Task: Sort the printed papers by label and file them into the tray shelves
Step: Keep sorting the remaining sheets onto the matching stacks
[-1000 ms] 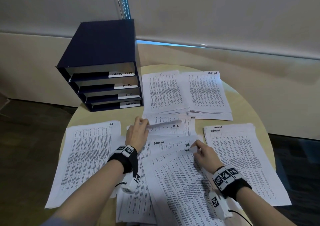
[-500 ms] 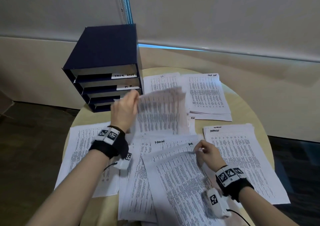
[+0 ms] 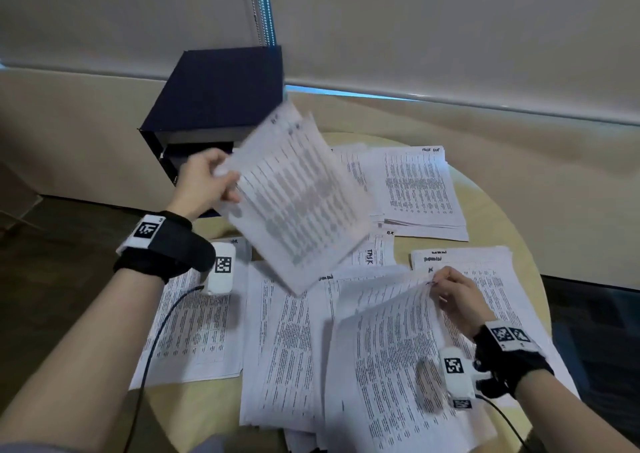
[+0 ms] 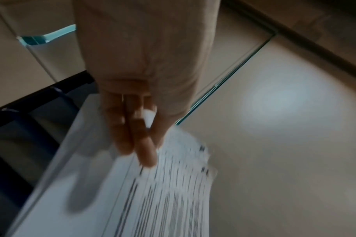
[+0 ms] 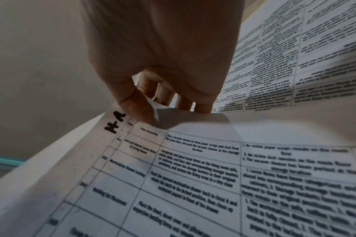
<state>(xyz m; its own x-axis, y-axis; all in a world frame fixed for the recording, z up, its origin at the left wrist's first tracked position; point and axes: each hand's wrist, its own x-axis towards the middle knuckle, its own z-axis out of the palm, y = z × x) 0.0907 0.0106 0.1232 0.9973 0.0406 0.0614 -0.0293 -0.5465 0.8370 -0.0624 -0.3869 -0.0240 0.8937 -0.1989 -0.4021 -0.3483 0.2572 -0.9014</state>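
Note:
My left hand [image 3: 214, 184] pinches the edge of a thin bundle of printed sheets [image 3: 298, 203], lifted and tilted in front of the dark blue tray shelf unit [image 3: 221, 92]. In the left wrist view the fingers [image 4: 140, 144] lie over the blurred sheets [image 4: 152, 200]. My right hand [image 3: 446, 289] pinches the top corner of a printed sheet [image 3: 391, 359] and lifts it off the front pile. The right wrist view shows the thumb [image 5: 136, 109] on that sheet [image 5: 193, 176], beside a handwritten label "HR". The shelf labels are hidden behind the raised papers.
Sorted piles cover the round wooden table [image 3: 498, 217]: one at the back right [image 3: 415, 189], one at the right [image 3: 485, 272], one at the left [image 3: 194, 331], and loose overlapping sheets in the middle [image 3: 287, 348]. Wall and window blind stand behind.
My left hand has picked sheets off the middle of the table and raised them up in front of the shelf unit. My right hand has lifted the corner of the front sheet.

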